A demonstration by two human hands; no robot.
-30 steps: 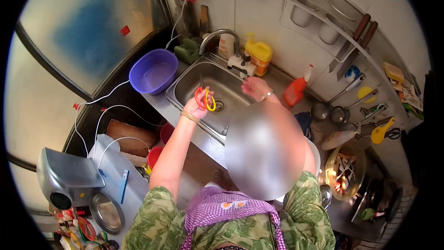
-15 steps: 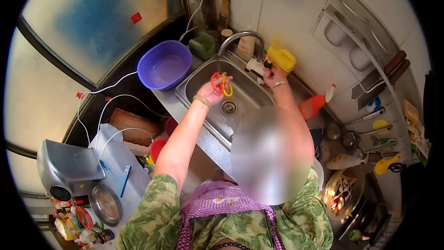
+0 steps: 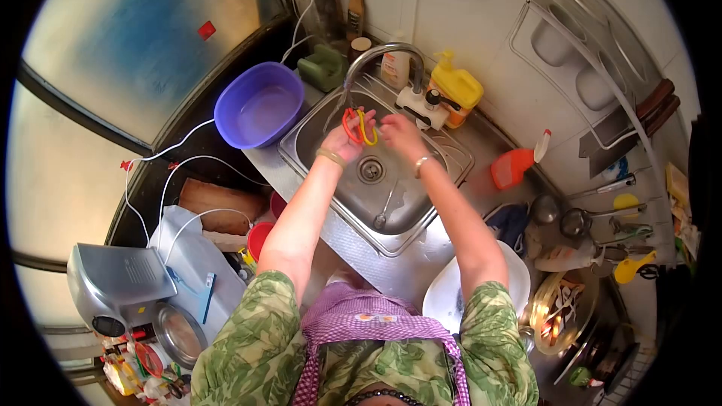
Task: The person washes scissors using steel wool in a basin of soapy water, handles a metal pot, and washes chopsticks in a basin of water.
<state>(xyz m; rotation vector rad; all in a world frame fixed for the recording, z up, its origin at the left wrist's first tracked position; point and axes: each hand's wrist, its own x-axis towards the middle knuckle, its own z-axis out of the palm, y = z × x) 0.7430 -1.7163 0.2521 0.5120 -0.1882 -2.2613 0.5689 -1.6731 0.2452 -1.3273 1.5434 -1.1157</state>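
Note:
Scissors with red and yellow loop handles (image 3: 364, 127) are held in my left hand (image 3: 344, 140), over the left part of the steel sink (image 3: 406, 210). Water runs from the curved faucet (image 3: 391, 47) close by the scissors. My right hand (image 3: 401, 135) hovers just right of the handles, in front of the white faucet valve (image 3: 423, 109); its fingers are blurred, so I cannot tell whether they are open or closed. The blades are hard to make out near the stream.
A purple basin (image 3: 259, 105) stands left of the sink. Behind and right are a yellow bottle (image 3: 456, 89) and a red spray bottle (image 3: 513, 168). A white bowl (image 3: 516, 278) lies near my right forearm, ladles (image 3: 575, 222) farther right.
My right hand has left the faucet valve and come toward my left hand. Water now runs from the faucet. The blurred oval over my right arm is gone, showing the white bowl.

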